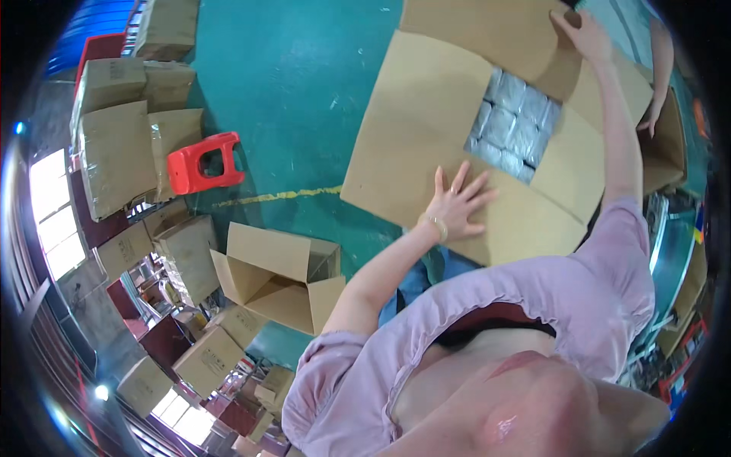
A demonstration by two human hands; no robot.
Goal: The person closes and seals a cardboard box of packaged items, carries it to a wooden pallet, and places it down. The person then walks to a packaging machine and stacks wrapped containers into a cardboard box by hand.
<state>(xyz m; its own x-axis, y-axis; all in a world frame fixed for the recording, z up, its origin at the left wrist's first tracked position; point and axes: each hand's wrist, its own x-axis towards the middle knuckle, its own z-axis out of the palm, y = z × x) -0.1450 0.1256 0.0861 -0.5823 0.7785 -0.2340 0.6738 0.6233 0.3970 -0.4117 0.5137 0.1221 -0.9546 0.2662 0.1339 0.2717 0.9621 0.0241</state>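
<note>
A large cardboard box [419, 114] stands before me with its flaps folded outward. Several clear-wrapped, silvery packs [506, 126] fill its opening in rows. My left hand [455, 212] lies flat on the near flap, fingers spread, a ring and a bracelet on it. At the far right, my right hand [586, 36] has hold of the edge of the far flap [487, 30]; the thumb rests on the cardboard and the other fingers are partly hidden.
Another person's hand [653, 114] hangs at the right by an open carton [662, 148]. A red plastic stool [204, 164] stands on the green floor [282, 91] to the left. Nearer is an open carton [266, 255]; stacked cartons [114, 152] line the left side.
</note>
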